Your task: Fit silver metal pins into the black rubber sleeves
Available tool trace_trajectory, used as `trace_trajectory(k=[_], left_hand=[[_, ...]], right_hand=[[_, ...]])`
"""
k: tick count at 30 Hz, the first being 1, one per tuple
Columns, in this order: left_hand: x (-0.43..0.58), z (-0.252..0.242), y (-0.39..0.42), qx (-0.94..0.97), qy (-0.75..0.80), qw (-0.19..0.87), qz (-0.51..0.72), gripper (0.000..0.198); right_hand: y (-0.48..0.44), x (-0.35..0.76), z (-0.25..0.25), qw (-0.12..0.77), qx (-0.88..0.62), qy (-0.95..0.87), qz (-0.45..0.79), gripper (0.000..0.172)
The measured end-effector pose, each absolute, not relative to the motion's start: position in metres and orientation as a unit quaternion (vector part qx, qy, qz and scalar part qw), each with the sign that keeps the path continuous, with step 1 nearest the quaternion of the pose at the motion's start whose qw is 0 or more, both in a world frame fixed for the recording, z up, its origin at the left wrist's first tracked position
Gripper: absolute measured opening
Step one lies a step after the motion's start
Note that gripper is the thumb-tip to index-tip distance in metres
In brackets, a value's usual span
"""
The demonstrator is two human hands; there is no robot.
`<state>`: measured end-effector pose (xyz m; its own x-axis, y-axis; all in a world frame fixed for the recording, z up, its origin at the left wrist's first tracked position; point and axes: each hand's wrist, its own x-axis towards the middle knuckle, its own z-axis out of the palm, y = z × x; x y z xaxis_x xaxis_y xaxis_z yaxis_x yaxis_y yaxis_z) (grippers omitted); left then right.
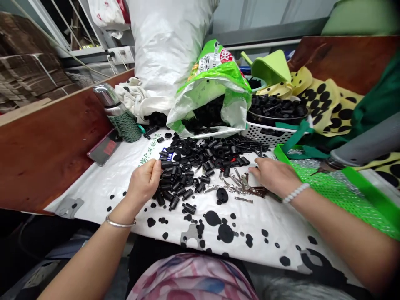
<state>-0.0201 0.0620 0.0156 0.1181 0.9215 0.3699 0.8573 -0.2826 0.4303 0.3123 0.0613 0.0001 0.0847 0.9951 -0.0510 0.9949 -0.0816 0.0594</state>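
Parts heap (200, 155) on table sheet (106, 193). Left of heap: left hand (145, 179) at edge; phone (105, 148) and flask (124, 124) farther out. Right of heap: right hand (272, 176), then tray (365, 196). Right front of heap: metal strips (244, 182). Before heap: loose discs (225, 233). Behind heap: open bag (215, 75), then sack (165, 46). Right rear of heap: basket (265, 133), bowl (275, 119) at its top.

One left hand (145, 180), one right hand (272, 175), one flask (125, 124), one white basket (265, 134) and one green tray (333, 189) are seen; heaped black parts (188, 194) and metal strips (243, 200) cannot be exactly counted.
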Motion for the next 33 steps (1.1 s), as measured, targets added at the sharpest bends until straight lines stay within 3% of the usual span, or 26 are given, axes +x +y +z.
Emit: trace_trajectory(k=[5,12,15,19,23,28,33], left_hand=[[-0.026,0.013,0.071,0.790,0.590,-0.061,0.156,0.031],[-0.039,0.007,0.075,0.790,0.598,-0.089,0.103,0.030],[-0.035,0.013,0.075,0.780,0.605,-0.091,0.134,0.028],[0.000,0.024,0.078,0.820,0.545,-0.050,0.170,0.025],[0.054,0.026,0.081,0.879,0.457,-0.039,0.128,0.022],[0.098,0.016,0.084,0.905,0.421,-0.064,0.016,0.017],[0.107,0.012,0.087,0.899,0.432,-0.066,-0.018,0.011]], right_hand=[[0.070,0.319,-0.016,0.042,0.730,0.682,-0.017,0.023],[0.053,0.319,-0.001,-0.006,0.728,0.685,-0.016,0.025],[0.036,0.312,0.006,-0.071,0.713,0.697,-0.026,0.026],[0.007,0.296,-0.002,-0.236,0.637,0.731,-0.063,0.021],[-0.017,0.283,-0.015,-0.352,0.588,0.722,-0.095,0.014],[-0.039,0.281,-0.022,-0.386,0.618,0.659,-0.185,0.015],[-0.044,0.285,-0.027,-0.425,0.613,0.636,-0.200,0.016]])
